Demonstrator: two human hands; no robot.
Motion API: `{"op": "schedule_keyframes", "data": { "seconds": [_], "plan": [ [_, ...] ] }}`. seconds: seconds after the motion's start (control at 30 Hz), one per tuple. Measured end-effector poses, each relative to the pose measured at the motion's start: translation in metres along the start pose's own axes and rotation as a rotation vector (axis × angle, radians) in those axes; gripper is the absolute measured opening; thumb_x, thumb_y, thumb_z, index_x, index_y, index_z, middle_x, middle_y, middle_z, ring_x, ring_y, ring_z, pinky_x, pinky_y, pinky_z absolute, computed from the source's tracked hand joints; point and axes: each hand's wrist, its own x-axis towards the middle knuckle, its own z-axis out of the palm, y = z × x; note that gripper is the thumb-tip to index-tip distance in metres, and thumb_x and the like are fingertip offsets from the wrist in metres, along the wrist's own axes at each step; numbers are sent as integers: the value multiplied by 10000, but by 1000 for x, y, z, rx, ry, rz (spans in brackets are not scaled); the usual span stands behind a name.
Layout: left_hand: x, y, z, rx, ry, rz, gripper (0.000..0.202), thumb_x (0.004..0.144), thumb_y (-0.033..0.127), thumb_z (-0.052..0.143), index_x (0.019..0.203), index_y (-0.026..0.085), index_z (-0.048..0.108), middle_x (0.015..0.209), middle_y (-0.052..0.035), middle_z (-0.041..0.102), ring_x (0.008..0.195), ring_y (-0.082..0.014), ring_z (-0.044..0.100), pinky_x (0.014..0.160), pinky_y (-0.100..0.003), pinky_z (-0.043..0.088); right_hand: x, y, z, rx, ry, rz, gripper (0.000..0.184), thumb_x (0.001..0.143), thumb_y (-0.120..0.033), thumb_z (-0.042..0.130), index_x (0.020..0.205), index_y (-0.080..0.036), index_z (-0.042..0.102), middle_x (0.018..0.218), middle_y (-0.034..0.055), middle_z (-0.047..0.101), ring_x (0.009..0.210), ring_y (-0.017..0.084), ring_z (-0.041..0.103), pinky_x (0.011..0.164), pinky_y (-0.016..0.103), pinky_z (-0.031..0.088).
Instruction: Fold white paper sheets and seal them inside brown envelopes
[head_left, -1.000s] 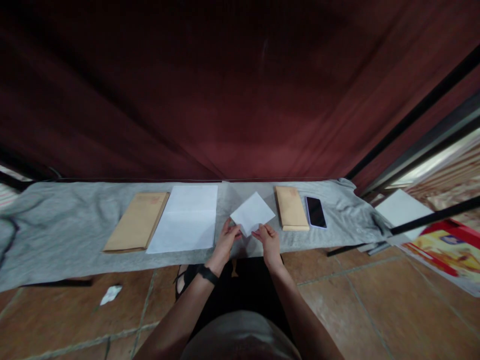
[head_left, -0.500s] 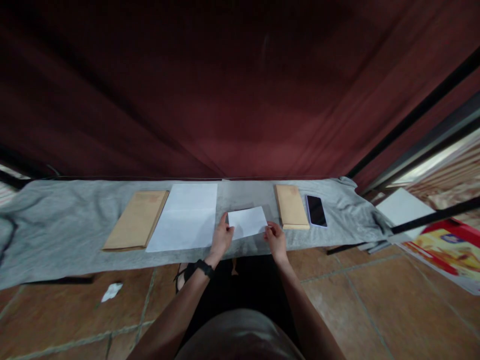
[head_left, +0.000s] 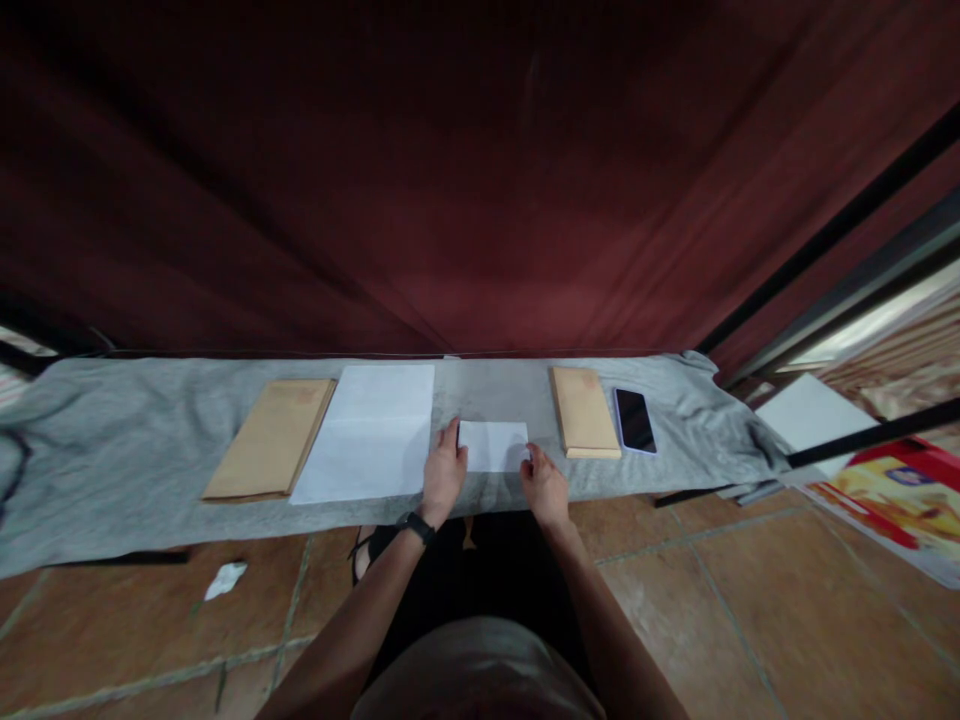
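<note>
A small white rectangle of paper (head_left: 493,447), apparently folded, is held between my two hands over the grey cloth. My left hand (head_left: 444,470) grips its left edge, thumb on the near face. At the right edge, my right hand (head_left: 544,485) pinches the paper with thumb and fingers. Larger white sheets (head_left: 367,430) lie flat to the left of my left hand. Beyond them is a stack of brown envelopes (head_left: 270,440). A narrower stack of brown envelopes (head_left: 585,412) lies right of my right hand.
A phone (head_left: 635,421) with a dark screen rests right of the narrow envelopes. Grey cloth (head_left: 135,440) covers the table. A dark red curtain (head_left: 480,200) hangs behind it. On the tiled floor are a crumpled white scrap (head_left: 225,580) and, at right, a red-and-yellow box (head_left: 900,495).
The white paper has turned from a slant to nearly level and looks shorter in height. My right hand has shifted slightly left and toward me.
</note>
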Motion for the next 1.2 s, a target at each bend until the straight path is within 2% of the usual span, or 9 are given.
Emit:
{"op": "schedule_keyframes", "data": {
  "seconds": [0.1, 0.2, 0.27, 0.4, 0.63, 0.77, 0.93, 1.07, 1.2],
  "plan": [
    [-10, 4, 4, 191, -55, 198, 510, 913, 145, 476, 1420, 166, 521, 1408, -155, 560, 1310, -304, 524, 1130, -461, 401, 0, 1, 1, -12, -3, -18, 389, 959, -200, 467, 1325, -185, 597, 1151, 112, 724, 964, 222, 692, 812, 303, 503],
    [-23, 7, 14, 293, -173, 369, 467, 973, 234, 441, 1427, 150, 512, 1530, -146, 466, 1436, -299, 403, 1194, -470, 328, 1, 2, 1, -16, -2, -25, 378, 964, -202, 465, 1313, -185, 609, 1127, 111, 725, 950, 216, 689, 804, 295, 497],
    [-30, 7, 21, 353, -214, 423, 492, 988, 296, 442, 1450, 134, 484, 1574, -154, 408, 1481, -300, 334, 1217, -482, 285, 1, 2, 1, -21, -9, -22, 376, 967, -200, 462, 1312, -180, 611, 1112, 111, 726, 941, 213, 688, 797, 289, 492],
    [-37, 0, 25, 453, -203, 412, 579, 1000, 379, 424, 1499, 85, 405, 1596, -194, 349, 1511, -300, 264, 1231, -498, 243, 1, 2, 0, -29, -28, -28, 374, 973, -197, 459, 1319, -185, 601, 1112, 103, 723, 963, 212, 680, 800, 286, 483],
    [-38, -12, 22, 491, -177, 379, 625, 999, 352, 390, 1551, 74, 295, 1621, -190, 283, 1525, -279, 219, 1236, -492, 235, -1, -4, -3, -126, 19, -47, 355, 964, -188, 458, 1274, -168, 629, 1086, 144, 696, 1016, 262, 642, 884, 361, 481],
    [-38, -13, 25, 497, -178, 370, 625, 995, 350, 396, 1548, 73, 304, 1623, -194, 279, 1526, -286, 215, 1234, -497, 236, 4, -15, 2, -40, 84, -174, 373, 972, -212, 449, 1294, -157, 629, 1274, 164, 636, 1181, 278, 580, 1014, 419, 453],
    [-38, -15, 26, 510, -184, 372, 626, 979, 317, 396, 1552, 84, 300, 1619, -180, 304, 1528, -287, 207, 1230, -514, 239, 12, -29, 21, 130, -8, -377, 455, 1006, -262, 396, 1427, -158, 536, 1487, 131, 525, 1376, 248, 471, 1145, 450, 385],
    [-38, -15, 27, 551, -192, 379, 613, 962, 238, 361, 1544, 54, 307, 1621, -186, 296, 1528, -274, 206, 1236, -495, 233, 13, -31, 31, 28, -49, -398, 470, 1025, -281, 381, 1467, -166, 495, 1541, 113, 468, 1443, 236, 402, 1208, 476, 289],
    [-38, -15, 27, 559, -209, 372, 621, 954, 225, 362, 1542, 34, 303, 1619, -201, 289, 1529, -280, 202, 1238, -501, 225, 10, -30, 32, -38, -48, -398, 482, 1035, -297, 378, 1500, -190, 451, 1565, 97, 431, 1463, 228, 375, 1217, 472, 264]
  ]
}}
